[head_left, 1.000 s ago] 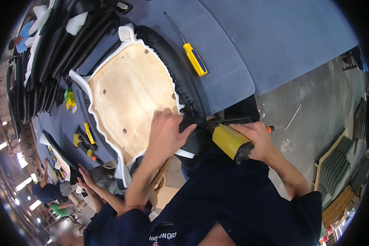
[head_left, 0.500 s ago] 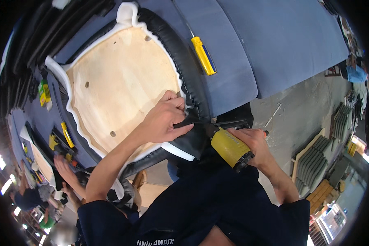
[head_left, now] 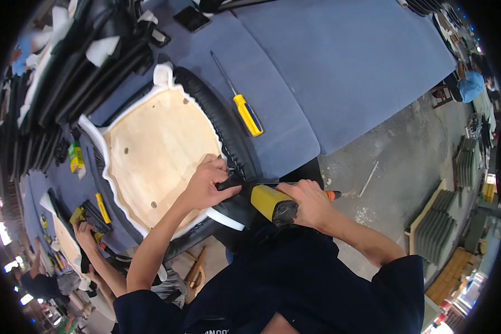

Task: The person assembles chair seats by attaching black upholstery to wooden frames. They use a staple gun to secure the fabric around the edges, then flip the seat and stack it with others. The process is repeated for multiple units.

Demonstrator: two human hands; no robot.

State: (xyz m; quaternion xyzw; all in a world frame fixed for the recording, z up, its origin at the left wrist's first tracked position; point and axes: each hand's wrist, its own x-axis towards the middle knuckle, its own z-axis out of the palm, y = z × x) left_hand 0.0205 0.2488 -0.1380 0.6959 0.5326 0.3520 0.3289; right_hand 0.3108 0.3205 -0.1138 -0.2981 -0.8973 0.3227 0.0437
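Observation:
A wooden seat panel [head_left: 161, 150] lies with its bare face up on the table, ringed by white padding [head_left: 110, 172] and a black leather-look cover [head_left: 197, 92]. My left hand [head_left: 206, 183] presses at the panel's near right edge, its fingers curled on a fold of the cover and its thumb stretched over the black material. My right hand [head_left: 312, 203] is wrapped round a yellow staple gun [head_left: 270, 201], whose body is beside the left thumb. The gun's nose is hidden, so contact with the cover cannot be told.
A yellow-handled screwdriver [head_left: 247, 115] lies right of the panel on the blue-grey table [head_left: 339, 72]. Black covered pieces [head_left: 89, 83] are piled at far left. Nearby, another person's hand [head_left: 84, 234] is at a second yellow staple gun [head_left: 78, 214]. Stacked grey panels [head_left: 434, 220] stand at right.
The staple gun in my right hand has come closer to my left hand and turned. My left hand stays on the cover's edge. The other person's hand has reached the second gun. The view has shifted.

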